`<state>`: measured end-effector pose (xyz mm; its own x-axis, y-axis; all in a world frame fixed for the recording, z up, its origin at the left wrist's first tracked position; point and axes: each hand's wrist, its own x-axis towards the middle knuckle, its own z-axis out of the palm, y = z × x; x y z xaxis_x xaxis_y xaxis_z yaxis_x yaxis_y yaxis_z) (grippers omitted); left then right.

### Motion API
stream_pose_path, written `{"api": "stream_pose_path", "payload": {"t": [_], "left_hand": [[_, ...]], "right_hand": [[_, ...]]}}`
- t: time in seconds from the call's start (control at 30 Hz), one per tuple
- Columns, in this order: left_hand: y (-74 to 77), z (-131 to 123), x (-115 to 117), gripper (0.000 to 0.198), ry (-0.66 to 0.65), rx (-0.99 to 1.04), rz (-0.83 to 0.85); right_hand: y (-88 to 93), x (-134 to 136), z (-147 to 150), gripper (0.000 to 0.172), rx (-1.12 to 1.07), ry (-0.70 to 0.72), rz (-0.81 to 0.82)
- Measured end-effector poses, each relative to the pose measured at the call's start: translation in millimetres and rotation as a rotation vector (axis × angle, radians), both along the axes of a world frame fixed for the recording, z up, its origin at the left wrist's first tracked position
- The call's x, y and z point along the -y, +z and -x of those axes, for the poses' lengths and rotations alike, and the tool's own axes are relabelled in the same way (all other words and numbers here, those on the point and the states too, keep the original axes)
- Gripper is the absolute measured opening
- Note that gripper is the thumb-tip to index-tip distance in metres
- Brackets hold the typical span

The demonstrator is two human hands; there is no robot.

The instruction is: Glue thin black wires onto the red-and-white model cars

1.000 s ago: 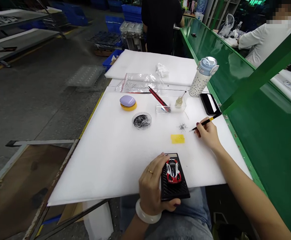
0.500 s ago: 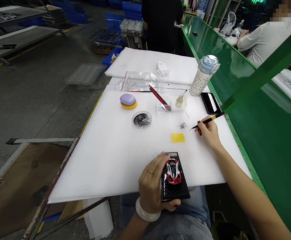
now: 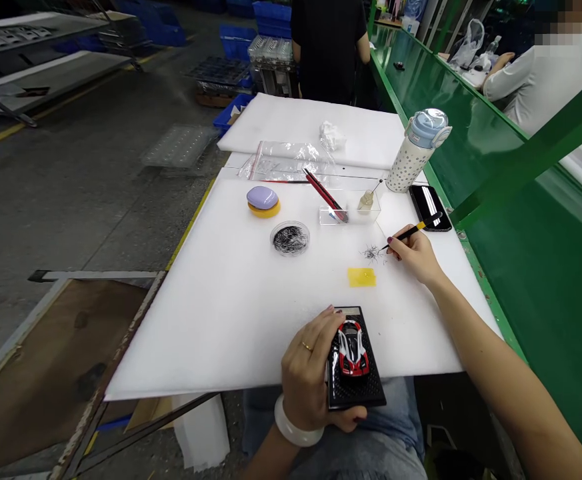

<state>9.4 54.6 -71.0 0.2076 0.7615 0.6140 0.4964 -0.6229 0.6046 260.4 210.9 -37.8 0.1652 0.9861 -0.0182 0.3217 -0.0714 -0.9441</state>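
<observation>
My left hand [image 3: 307, 373] grips a black textured base [image 3: 343, 393] by its left side, at the table's front edge. On that base sits a red, white and black model car [image 3: 353, 350]. My right hand [image 3: 415, 252] pinches black tweezers [image 3: 411, 231] with a yellow band, held like a pen. Their tip reaches a small heap of fine black strands [image 3: 372, 253]; whether a strand is caught is too small to tell. Nearer me lies a yellow square [image 3: 361, 277] with tiny specks on it. A round clear dish [image 3: 289, 239] of more black strands stands to the left.
A clear tray [image 3: 338, 217] holds red tweezers [image 3: 323, 193] and a small glass bottle [image 3: 365, 201]. A purple and yellow oval object [image 3: 263, 200] lies left. A dotted bottle [image 3: 413, 153] and phone [image 3: 431, 208] stand by the green partition [image 3: 545, 267]. Two people are beyond.
My right hand has moved the tweezers slightly left and up, so their tip now meets the strand heap. The view has shifted slightly; my left hand keeps its hold on the base.
</observation>
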Motion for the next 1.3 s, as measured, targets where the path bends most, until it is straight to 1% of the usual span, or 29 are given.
{"api": "stream_pose_path", "payload": {"t": [0.27,0.37,0.47,0.57,0.67,0.77,0.83,0.9,1.0,1.17,1.3], "left_hand": [[0.9,-0.8,-0.3,0.093,0.016,-0.008,-0.006],[0.9,-1.7,-0.4,0.093,0.017,-0.005,-0.006],[1.5,-1.5,-0.5,0.093,0.012,0.001,-0.006],[4.5,0.6,-1.6,0.094,-0.012,-0.003,0.034],[8.0,3.1,-3.7,0.096,-0.068,0.005,0.093],[9.9,4.3,-6.0,0.101,-0.096,0.026,0.139],[11.0,4.7,-6.9,0.103,-0.103,0.021,0.164],[12.4,5.1,-7.3,0.104,-0.121,-0.002,0.182],[14.5,5.5,-7.5,0.102,-0.145,-0.023,0.19],[14.6,3.9,-7.6,0.095,-0.13,0.01,0.151],[11.9,3.7,-7.1,0.095,-0.123,0.018,0.142]], "right_hand": [[0.8,1.8,1.8,0.026,0.051,0.017,-0.015],[1.8,0.3,2.4,0.029,-0.002,0.008,-0.014],[8.0,3.5,4.2,0.036,-0.098,0.022,-0.026],[18.7,21.7,11.1,0.043,-0.193,0.088,-0.036],[27.5,54.7,24.3,0.042,-0.235,0.177,-0.042],[28.7,86.9,39.1,0.037,-0.235,0.228,-0.044],[25.5,100.3,46.8,0.035,-0.253,0.245,-0.044],[21.2,106.4,51.8,0.034,-0.266,0.254,-0.039],[17.0,107.4,55.0,0.035,-0.248,0.26,-0.024],[16.3,108.7,56.8,0.038,-0.254,0.278,-0.019],[17.9,108.8,53.6,0.036,-0.261,0.251,-0.035]]}}
